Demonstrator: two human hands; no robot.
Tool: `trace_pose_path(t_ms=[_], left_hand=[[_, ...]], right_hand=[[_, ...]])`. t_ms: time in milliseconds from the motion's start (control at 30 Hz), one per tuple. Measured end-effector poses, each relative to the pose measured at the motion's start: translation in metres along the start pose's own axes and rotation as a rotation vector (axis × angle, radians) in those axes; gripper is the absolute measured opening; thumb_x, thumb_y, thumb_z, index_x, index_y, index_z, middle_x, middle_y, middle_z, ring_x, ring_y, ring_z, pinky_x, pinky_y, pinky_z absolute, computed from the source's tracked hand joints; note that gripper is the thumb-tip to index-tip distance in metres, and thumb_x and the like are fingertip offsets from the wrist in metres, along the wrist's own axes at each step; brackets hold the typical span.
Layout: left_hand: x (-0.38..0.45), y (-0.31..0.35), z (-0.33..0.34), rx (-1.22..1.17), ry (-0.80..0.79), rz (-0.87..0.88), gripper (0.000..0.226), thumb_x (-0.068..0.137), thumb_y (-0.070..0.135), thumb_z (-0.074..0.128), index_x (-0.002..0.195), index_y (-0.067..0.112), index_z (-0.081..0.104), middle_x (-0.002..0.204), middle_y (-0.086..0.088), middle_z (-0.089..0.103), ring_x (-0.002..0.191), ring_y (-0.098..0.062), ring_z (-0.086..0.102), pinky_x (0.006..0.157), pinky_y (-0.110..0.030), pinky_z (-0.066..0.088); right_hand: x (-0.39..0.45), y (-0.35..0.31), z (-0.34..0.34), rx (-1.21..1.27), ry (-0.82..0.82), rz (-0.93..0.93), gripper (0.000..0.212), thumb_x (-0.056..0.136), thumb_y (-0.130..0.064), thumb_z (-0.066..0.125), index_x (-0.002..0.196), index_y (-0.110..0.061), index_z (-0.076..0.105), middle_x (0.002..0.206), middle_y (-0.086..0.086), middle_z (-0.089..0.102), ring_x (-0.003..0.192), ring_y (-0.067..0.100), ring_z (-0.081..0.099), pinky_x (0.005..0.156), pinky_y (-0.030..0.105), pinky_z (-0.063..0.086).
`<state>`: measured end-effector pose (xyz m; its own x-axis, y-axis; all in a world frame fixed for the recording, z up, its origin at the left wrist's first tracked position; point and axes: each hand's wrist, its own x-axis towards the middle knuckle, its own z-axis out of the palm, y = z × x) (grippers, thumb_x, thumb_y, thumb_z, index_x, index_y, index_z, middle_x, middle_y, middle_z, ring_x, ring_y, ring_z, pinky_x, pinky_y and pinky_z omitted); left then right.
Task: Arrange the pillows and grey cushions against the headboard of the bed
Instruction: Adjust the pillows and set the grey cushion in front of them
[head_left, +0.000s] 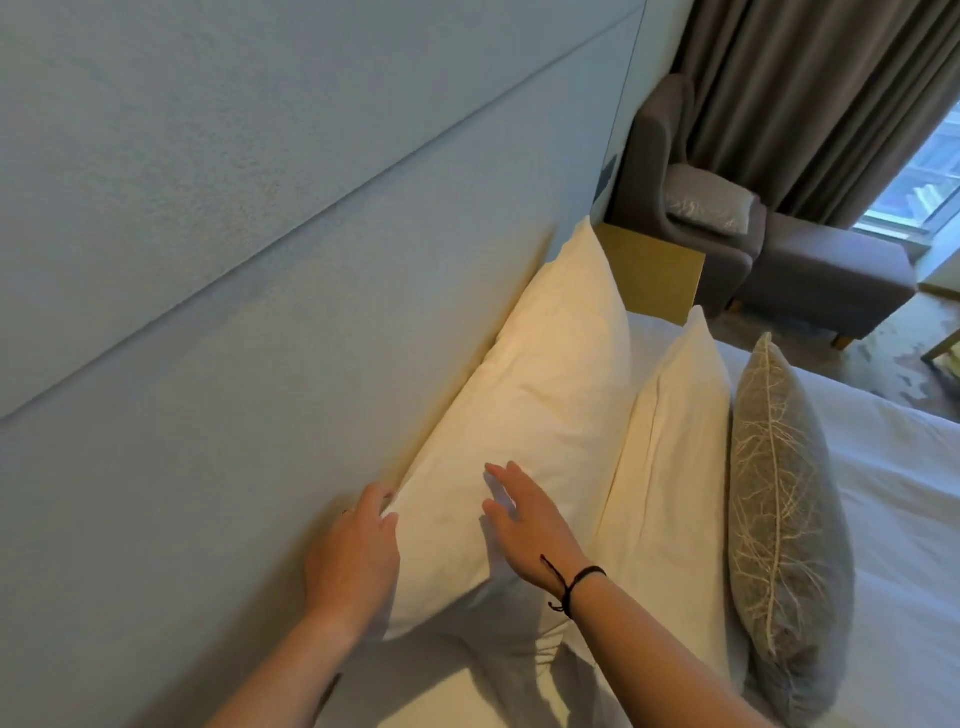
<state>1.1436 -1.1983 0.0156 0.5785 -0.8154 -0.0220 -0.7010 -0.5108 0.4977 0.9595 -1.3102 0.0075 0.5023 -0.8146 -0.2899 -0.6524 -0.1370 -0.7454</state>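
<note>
No readable text anywhere

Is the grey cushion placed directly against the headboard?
No, the grey cushion leans on a white pillow, and another white pillow stands between that one and the headboard.

White pillows (545, 384), a grey cushion (784, 499) with pale branching veins, pale blue-grey headboard (208, 260), brownish-grey curtain (810, 98).
</note>
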Motion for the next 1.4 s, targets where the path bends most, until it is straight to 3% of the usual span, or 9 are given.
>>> trace_pose_path(t_ms=[133,333,500,667,800,1000,1233,1333,1400], left_hand=[[-0.004,-0.012,-0.013,0.195,0.012,0.054,0.01,0.099,0.032,0.039,0.095,0.03,0.048,0.086,0.003,0.068,0.075,-0.027,0.063,0.056,-0.035,0.044],[-0.005,-0.004,-0.018,0.477,-0.111,0.068,0.012,0.095,0.037,0.04,0.102,0.031,0.047,0.09,0.006,0.066,0.08,-0.02,0.069,0.057,-0.033,0.044],[0.009,0.014,-0.013,0.461,-0.119,0.1,0.017,0.098,0.026,0.033,0.103,0.03,0.05,0.096,0.005,0.065,0.09,-0.021,0.067,0.065,-0.035,0.049],[0.055,0.066,0.008,0.254,-0.228,0.102,0.039,0.097,0.05,0.037,0.126,0.025,0.048,0.119,-0.002,0.063,0.107,-0.027,0.062,0.084,-0.039,0.05],[0.108,0.109,0.034,0.269,-0.349,0.013,0.061,0.092,0.063,0.04,0.135,0.019,0.045,0.129,-0.005,0.059,0.116,-0.03,0.058,0.092,-0.041,0.048],[0.173,0.143,0.079,0.359,-0.406,-0.014,0.071,0.093,0.068,0.033,0.133,0.01,0.045,0.131,-0.012,0.055,0.117,-0.033,0.056,0.089,-0.042,0.045],[0.193,0.15,0.107,0.234,-0.313,0.138,0.041,0.102,0.036,0.036,0.097,0.006,0.063,0.106,-0.018,0.068,0.099,-0.037,0.062,0.074,-0.034,0.04],[0.197,0.155,0.082,0.11,-0.221,0.186,0.039,0.101,0.029,0.043,0.067,0.013,0.052,0.071,-0.009,0.062,0.076,-0.037,0.06,0.061,-0.033,0.035],[0.192,0.157,0.063,0.07,-0.168,0.229,0.042,0.1,0.027,0.047,0.059,0.017,0.042,0.058,0.0,0.05,0.056,-0.024,0.051,0.05,-0.031,0.028]], right_hand=[[0.001,-0.016,0.011,-0.092,-0.094,-0.074,0.047,0.102,-0.034,0.036,0.148,-0.043,0.027,0.161,-0.013,0.013,0.15,0.023,0.001,0.119,0.041,0.011],[0.008,-0.022,0.012,-0.265,-0.259,-0.171,0.048,0.1,-0.019,0.034,0.145,-0.034,0.037,0.162,-0.007,0.016,0.149,0.028,0.001,0.12,0.046,0.013],[0.01,0.002,-0.006,-0.037,-0.15,-0.077,0.048,0.101,-0.02,0.037,0.148,-0.031,0.036,0.16,-0.012,0.02,0.149,0.012,0.008,0.118,0.029,0.013],[0.013,0.035,-0.038,0.089,-0.014,0.068,0.052,0.1,-0.024,0.043,0.15,-0.032,0.03,0.16,-0.013,0.019,0.146,0.009,0.02,0.115,0.024,0.018],[0.017,0.063,-0.054,0.161,0.037,0.171,0.062,0.099,-0.03,0.045,0.154,-0.03,0.017,0.161,-0.011,0.016,0.147,0.009,0.016,0.12,0.031,0.018],[0.048,0.086,-0.065,0.397,0.157,0.327,0.085,0.091,-0.053,0.053,0.155,-0.03,0.001,0.162,-0.008,0.013,0.146,0.016,0.021,0.114,0.032,0.026],[0.071,0.093,-0.057,0.55,0.265,0.38,0.098,0.076,-0.075,0.05,0.151,-0.04,-0.002,0.161,-0.016,0.009,0.146,0.013,0.02,0.115,0.035,0.025],[0.069,0.087,-0.057,0.597,0.26,0.396,0.1,0.071,-0.081,0.05,0.149,-0.046,0.0,0.16,-0.019,0.009,0.145,0.012,0.021,0.114,0.036,0.027],[0.071,0.077,-0.059,0.642,0.248,0.381,0.099,0.068,-0.083,0.052,0.147,-0.051,0.002,0.16,-0.02,0.009,0.144,0.01,0.022,0.113,0.036,0.029]])
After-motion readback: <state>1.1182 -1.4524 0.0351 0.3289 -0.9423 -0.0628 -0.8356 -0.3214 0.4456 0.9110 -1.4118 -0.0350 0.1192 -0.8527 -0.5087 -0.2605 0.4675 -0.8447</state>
